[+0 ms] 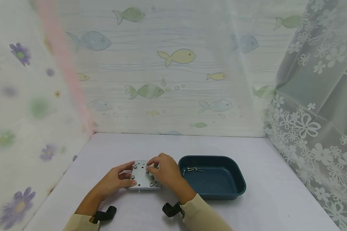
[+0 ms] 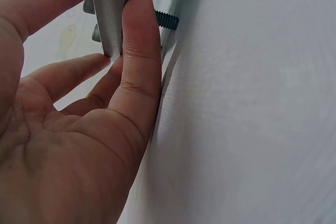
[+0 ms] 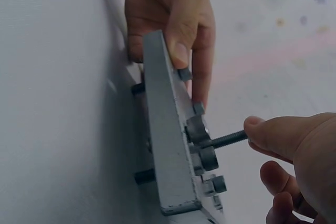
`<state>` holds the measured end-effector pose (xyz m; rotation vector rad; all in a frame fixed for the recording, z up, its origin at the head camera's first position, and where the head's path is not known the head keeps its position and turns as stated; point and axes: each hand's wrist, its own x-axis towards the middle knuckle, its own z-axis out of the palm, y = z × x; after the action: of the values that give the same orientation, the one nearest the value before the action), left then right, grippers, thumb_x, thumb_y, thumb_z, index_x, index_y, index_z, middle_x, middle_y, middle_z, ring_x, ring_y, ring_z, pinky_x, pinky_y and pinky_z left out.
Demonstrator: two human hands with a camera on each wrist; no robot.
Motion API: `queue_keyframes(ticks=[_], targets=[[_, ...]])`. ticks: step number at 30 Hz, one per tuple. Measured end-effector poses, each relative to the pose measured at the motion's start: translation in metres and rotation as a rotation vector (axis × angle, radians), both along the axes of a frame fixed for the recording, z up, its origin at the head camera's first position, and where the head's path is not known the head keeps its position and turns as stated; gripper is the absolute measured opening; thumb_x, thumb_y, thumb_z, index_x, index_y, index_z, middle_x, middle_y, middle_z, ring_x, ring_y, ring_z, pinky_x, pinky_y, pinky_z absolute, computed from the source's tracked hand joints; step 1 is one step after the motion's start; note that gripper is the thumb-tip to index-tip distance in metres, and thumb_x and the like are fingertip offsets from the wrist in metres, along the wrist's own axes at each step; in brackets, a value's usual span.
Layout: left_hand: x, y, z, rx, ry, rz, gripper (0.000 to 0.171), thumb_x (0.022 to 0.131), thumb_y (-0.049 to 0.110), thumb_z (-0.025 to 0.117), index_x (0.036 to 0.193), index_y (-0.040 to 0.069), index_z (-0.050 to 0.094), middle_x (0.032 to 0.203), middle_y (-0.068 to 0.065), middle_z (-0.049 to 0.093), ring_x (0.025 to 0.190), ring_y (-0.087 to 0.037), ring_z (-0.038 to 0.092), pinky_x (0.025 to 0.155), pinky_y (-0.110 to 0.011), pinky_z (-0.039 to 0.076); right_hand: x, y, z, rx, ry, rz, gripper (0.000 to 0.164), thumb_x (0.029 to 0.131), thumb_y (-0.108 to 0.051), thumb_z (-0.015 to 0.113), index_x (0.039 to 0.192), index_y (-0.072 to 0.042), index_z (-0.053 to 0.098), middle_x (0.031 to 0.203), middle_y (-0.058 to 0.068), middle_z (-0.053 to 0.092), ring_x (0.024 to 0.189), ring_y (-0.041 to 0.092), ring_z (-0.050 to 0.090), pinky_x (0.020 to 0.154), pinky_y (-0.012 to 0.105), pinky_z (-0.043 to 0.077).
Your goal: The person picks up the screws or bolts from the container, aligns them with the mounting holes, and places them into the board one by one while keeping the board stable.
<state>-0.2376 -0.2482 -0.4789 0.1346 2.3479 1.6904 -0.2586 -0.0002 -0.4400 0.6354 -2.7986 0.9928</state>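
A light metal plate with holes and several socket-head bolts in it stands slightly raised over the white table. My left hand grips its left edge, thumb on the upper face and fingers at the far corner. In the left wrist view a threaded bolt end sticks out from the underside. Above the plate's upper right part, my right hand pinches the end of a bolt between thumb and finger. The bolt's threaded shank points toward the plate, and its other end overlaps the bolt heads in the right wrist view.
Right of the plate sits a dark blue plastic bin, close to my right forearm. Several loose bolts lie inside it at the left. Patterned curtains hang behind and on both sides of the white table.
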Motion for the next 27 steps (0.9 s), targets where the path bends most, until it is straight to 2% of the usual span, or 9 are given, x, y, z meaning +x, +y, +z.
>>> queue_keyframes(ticks=[7,16,27], targets=[[0.002,0.0,0.0,0.015,0.004,-0.013,0.094,0.082,0.021,0.089,0.161,0.015,0.037,0.156,-0.016,0.045,0.121,-0.026,0.062,0.086,-0.028,0.057,0.005,-0.005,-0.006,0.014,-0.005,-0.03,0.014,0.093,-0.038,0.078,0.105,-0.032,0.081,0.086,-0.014,0.059,0.08,0.004,0.051,0.065,0.023,0.043],[0.0,-0.001,-0.002,0.036,0.004,-0.021,0.096,0.081,0.02,0.089,0.161,0.014,0.037,0.155,-0.016,0.046,0.118,-0.025,0.062,0.085,-0.027,0.056,0.008,-0.008,-0.009,0.036,0.004,-0.061,0.01,0.092,-0.035,0.079,0.101,-0.032,0.082,0.08,-0.012,0.054,0.077,0.007,0.047,0.062,0.024,0.039],[0.0,-0.001,-0.002,0.042,0.0,-0.015,0.096,0.081,0.019,0.089,0.161,0.014,0.036,0.155,-0.016,0.046,0.118,-0.025,0.063,0.085,-0.027,0.057,0.008,-0.01,-0.017,0.045,-0.006,-0.092,0.009,0.09,-0.036,0.08,0.098,-0.033,0.083,0.075,-0.012,0.051,0.073,0.007,0.046,0.058,0.024,0.037]])
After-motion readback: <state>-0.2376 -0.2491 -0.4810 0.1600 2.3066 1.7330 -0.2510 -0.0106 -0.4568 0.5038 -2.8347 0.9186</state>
